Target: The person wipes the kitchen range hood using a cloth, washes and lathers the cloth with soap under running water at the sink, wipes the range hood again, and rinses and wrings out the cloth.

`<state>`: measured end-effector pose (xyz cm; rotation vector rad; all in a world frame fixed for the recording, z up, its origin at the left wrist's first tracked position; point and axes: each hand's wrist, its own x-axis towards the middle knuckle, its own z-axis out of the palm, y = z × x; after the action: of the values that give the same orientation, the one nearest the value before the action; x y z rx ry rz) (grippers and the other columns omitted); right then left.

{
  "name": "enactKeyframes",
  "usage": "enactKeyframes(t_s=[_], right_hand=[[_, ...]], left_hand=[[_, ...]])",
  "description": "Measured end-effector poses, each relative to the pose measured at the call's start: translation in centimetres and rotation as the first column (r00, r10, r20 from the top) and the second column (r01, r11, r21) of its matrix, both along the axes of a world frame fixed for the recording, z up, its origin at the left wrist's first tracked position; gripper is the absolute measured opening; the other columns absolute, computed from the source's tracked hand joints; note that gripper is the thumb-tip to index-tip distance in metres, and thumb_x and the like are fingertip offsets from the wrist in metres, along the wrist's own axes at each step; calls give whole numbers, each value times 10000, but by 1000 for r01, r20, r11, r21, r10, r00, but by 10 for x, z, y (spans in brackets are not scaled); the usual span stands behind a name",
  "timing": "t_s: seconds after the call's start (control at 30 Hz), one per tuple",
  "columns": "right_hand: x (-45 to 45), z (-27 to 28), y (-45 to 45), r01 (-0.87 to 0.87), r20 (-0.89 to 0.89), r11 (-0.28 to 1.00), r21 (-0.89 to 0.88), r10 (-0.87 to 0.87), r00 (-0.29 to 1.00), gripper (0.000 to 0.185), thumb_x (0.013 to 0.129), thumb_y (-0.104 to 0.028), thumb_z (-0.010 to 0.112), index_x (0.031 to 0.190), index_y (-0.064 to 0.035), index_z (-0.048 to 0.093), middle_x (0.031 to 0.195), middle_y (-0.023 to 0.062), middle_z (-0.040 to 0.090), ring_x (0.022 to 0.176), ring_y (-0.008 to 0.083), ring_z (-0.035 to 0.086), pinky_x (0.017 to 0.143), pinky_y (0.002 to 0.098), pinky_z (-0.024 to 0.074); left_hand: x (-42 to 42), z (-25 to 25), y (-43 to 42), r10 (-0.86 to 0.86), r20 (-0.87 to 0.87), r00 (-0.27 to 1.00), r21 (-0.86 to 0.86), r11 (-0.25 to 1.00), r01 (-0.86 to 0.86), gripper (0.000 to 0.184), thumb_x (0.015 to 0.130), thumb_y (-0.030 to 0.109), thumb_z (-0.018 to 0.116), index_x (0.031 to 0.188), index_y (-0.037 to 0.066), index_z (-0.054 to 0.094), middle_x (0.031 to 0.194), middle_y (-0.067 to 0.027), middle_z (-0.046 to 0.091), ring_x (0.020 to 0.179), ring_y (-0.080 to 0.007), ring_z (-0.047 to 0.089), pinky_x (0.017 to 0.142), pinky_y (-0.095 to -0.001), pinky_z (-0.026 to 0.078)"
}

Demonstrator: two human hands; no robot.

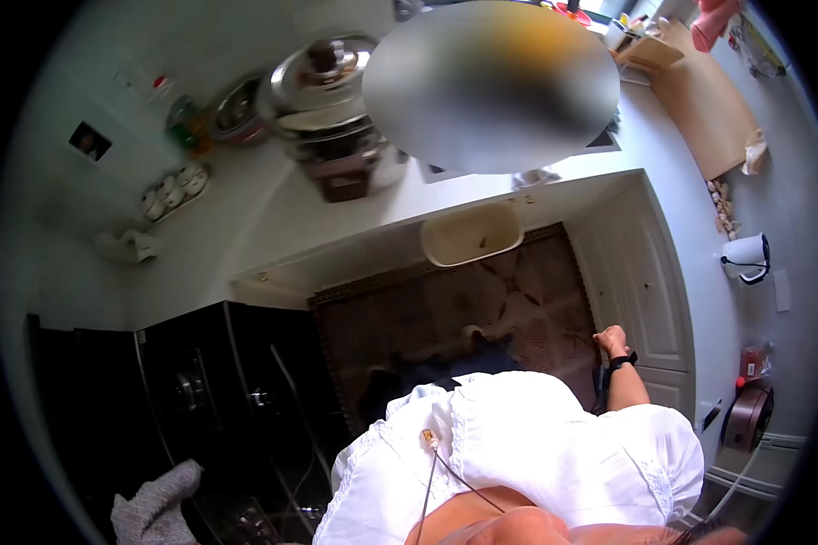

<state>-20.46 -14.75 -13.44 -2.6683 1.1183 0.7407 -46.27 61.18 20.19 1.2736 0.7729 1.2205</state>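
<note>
My right hand (612,340) hangs low beside my body, with its fingers curled together and a black band on the wrist. Nothing shows in it. The nearest thing to it is the white cabinet door (641,295) on the right. Below the hand lies the dark patterned floor mat (445,318). My left hand is out of view. A cream bin (473,234) hangs at the front of the counter, beyond the mat.
A steel-lidded pot (323,73) and a bowl (239,109) stand on the counter (382,202). A blurred oval covers the area behind the bin. On the right are a wooden board (709,118) and a white kettle (745,257). Black cabinets (182,381) stand at left.
</note>
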Motion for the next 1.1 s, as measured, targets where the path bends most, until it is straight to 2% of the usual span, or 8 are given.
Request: enactKeyframes(t_s=[0.2, 0.47, 0.57, 0.63, 0.7, 0.87, 1.03, 1.1], right_hand=[[-27, -3, -171, 269, 163, 956, -122, -248, 955, 254, 734, -134, 589, 912, 24, 677, 1036, 257, 631, 1031, 420, 581, 896, 461, 450], [-271, -32, -332, 488, 39, 823, -291, -500, 865, 286, 746, -219, 597, 926, -15, 687, 1037, 238, 631, 1003, 405, 599, 838, 445, 495], [-348, 5, -329, 607, -35, 762, -227, -629, 776, 407, 736, -251, 628, 1062, -8, 639, 1168, 222, 590, 1126, 369, 545, 934, 416, 450], [-387, 24, -338, 584, -31, 772, -250, -609, 792, 472, 713, -253, 659, 1116, -12, 613, 1184, 225, 581, 1135, 372, 539, 939, 415, 445], [-406, 35, -367, 640, 45, 707, -300, -660, 750, 686, 666, -370, 739, 1200, 12, 541, 1221, 244, 552, 1153, 379, 522, 956, 422, 428], [-419, 13, -499, 762, 379, 582, -283, -662, 646, 986, 601, -589, 756, 1240, 91, 437, 1187, 289, 545, 1116, 433, 522, 955, 453, 423], [-394, 7, -589, 864, 305, 449, -229, -810, 501, 1334, 550, -745, 684, 1425, 82, 107, 1421, 281, 309, 1313, 388, 337, 1086, 456, 277], [-404, 1, -619, 849, 234, 473, -236, -820, 522, 1347, 531, -761, 681, 1428, 67, 111, 1416, 275, 324, 1309, 386, 345, 1079, 452, 294]], left_hand=[[82, -12, -108, -155, -8, 988, -41, 987, 155, 506, 956, 348, 360, 1263, -42, 458, 1252, -165, 507, 1149, -274, 502, 980, -370, 403], [145, -38, -194, -460, 13, 888, -90, 884, 460, 516, 957, 358, 355, 1265, -45, 456, 1260, -169, 499, 1154, -278, 498, 981, -374, 402], [184, -49, -242, -506, -148, 850, -78, 863, 500, 544, 960, 378, 328, 1282, -45, 443, 1274, -174, 490, 1176, -283, 483, 989, -385, 409], [193, -64, -277, -681, 68, 729, -72, 725, 685, 437, 945, 191, 415, 1293, -73, 424, 1278, -208, 491, 1124, -287, 515, 968, -386, 419], [201, -47, -337, -516, 119, 848, -449, 734, 510, 480, 949, 272, 380, 1296, -56, 435, 1305, -186, 481, 1196, -301, 467, 1019, -429, 380], [176, -45, -408, -527, 134, 839, -459, 718, 524, 457, 956, 277, 360, 1266, -39, 472, 1276, -163, 507, 1181, -299, 477, 1006, -430, 392], [160, -74, -461, -541, 78, 838, -340, 775, 532, 415, 954, 272, 332, 1142, -29, 546, 1129, -130, 580, 1048, -256, 551, 908, -388, 461], [164, -76, -492, -677, 114, 727, -303, 673, 674, 403, 954, 273, 345, 1131, -25, 550, 1120, -124, 584, 1032, -252, 557, 896, -380, 470]])
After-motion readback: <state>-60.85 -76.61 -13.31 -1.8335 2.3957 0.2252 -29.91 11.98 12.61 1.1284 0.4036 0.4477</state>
